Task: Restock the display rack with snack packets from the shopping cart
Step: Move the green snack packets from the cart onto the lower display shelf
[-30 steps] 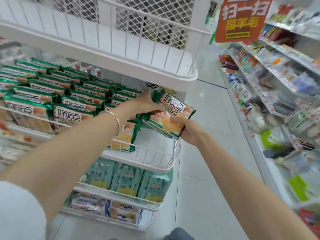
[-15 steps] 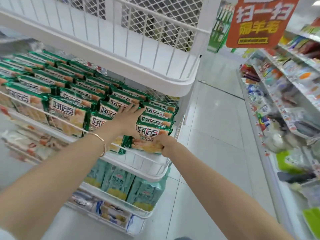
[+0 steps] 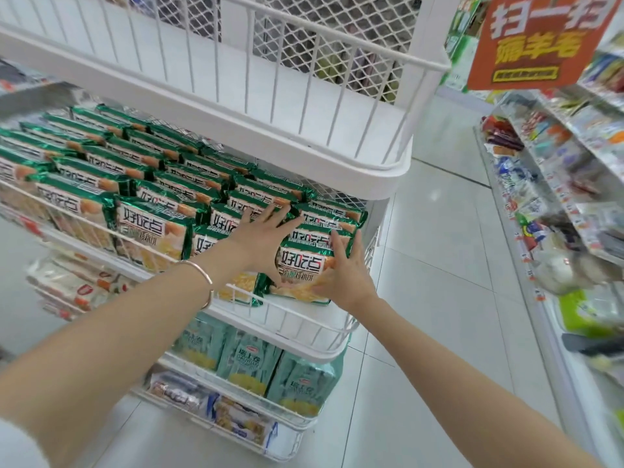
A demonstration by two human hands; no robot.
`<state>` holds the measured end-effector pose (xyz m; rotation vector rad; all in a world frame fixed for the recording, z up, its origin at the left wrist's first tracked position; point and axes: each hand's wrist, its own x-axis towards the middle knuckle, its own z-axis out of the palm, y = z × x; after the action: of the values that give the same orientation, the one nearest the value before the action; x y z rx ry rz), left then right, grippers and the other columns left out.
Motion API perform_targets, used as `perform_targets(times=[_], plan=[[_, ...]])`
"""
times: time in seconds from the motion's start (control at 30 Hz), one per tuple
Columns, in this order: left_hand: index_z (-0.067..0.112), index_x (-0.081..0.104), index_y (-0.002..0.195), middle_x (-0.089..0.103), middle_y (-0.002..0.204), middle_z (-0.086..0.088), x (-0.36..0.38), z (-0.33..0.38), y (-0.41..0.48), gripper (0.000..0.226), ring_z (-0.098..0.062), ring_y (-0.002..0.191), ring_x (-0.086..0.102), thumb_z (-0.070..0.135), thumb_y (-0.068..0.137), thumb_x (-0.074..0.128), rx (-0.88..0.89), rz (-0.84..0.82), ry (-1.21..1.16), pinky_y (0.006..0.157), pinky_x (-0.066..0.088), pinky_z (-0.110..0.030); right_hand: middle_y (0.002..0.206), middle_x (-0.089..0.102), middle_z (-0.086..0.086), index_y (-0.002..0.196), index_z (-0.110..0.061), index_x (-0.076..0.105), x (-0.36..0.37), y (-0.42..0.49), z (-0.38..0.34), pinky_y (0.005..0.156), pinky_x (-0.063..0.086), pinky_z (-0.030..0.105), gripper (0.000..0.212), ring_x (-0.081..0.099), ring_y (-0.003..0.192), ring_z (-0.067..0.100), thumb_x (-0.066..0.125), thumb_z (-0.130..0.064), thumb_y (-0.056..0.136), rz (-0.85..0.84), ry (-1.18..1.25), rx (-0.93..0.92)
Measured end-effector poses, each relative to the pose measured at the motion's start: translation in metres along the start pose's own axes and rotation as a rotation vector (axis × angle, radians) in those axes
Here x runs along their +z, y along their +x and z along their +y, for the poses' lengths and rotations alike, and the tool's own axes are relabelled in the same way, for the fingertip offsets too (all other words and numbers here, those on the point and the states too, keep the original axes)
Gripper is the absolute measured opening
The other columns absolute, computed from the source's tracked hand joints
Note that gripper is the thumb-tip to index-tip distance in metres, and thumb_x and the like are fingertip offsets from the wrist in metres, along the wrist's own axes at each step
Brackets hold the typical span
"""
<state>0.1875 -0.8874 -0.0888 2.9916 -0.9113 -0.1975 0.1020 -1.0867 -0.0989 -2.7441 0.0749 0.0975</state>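
While both hands steady the front snack packet (image 3: 302, 263) at the row's end, the danger is a forward flop; slick foil, a backward lean and only a low wire front on the display rack (image 3: 304, 346) below the wrists could let it topple once the pressure lifts; left hand (image 3: 265, 238) lies flat, fingers splayed across the neighbouring packets (image 3: 223, 224); right hand (image 3: 341, 270) is flat too, fingers straight along the packet's right edge, gripping nothing; green foil border, bold dark lettering on white, yellow biscuits pictured beneath; it stands between the two palms.
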Motion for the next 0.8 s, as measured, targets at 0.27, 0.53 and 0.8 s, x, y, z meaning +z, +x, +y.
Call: perform_targets(times=[0.27, 0.53, 0.8], plan=[[0.048, -0.011, 0.153, -0.014, 0.165, 0.01, -0.006, -0.019, 0.009, 0.132, -0.019, 0.153, -0.011, 0.078, 0.057, 0.075, 0.019, 0.005, -0.015, 0.119, 0.003, -0.063, 0.152, -0.043, 0.005, 0.157, -0.022, -0.007, 0.015, 0.006, -0.019, 0.116, 0.034, 0.036, 0.138, 0.031, 0.146, 0.028, 0.083, -0.063, 0.061, 0.042, 0.07, -0.001], [0.043, -0.025, 0.15, -0.021, 0.163, 0.002, -0.012, -0.02, -0.015, 0.142, -0.02, 0.152, -0.014, 0.084, 0.054, 0.071, 0.02, -0.001, 0.151, 0.121, -0.004, -0.056, 0.164, -0.016, 0.007, 0.156, -0.026, 0.014, 0.003, -0.005, -0.007, 0.118, -0.009, 0.053, 0.101, -0.018, 0.151, 0.026, 0.059, -0.072, 0.078, 0.198, -0.077, -0.09], [0.034, -0.01, 0.157, -0.005, 0.167, 0.0, -0.032, -0.059, -0.096, 0.13, -0.021, 0.154, -0.005, 0.088, 0.061, 0.058, -0.294, 0.148, 0.057, 0.123, -0.003, -0.052, 0.162, 0.016, 0.018, 0.151, -0.013, 0.031, -0.015, 0.024, -0.059, 0.121, 0.002, 0.054, 0.065, 0.011, 0.151, 0.031, 0.048, -0.046, 0.097, 0.301, -0.057, -0.384]])
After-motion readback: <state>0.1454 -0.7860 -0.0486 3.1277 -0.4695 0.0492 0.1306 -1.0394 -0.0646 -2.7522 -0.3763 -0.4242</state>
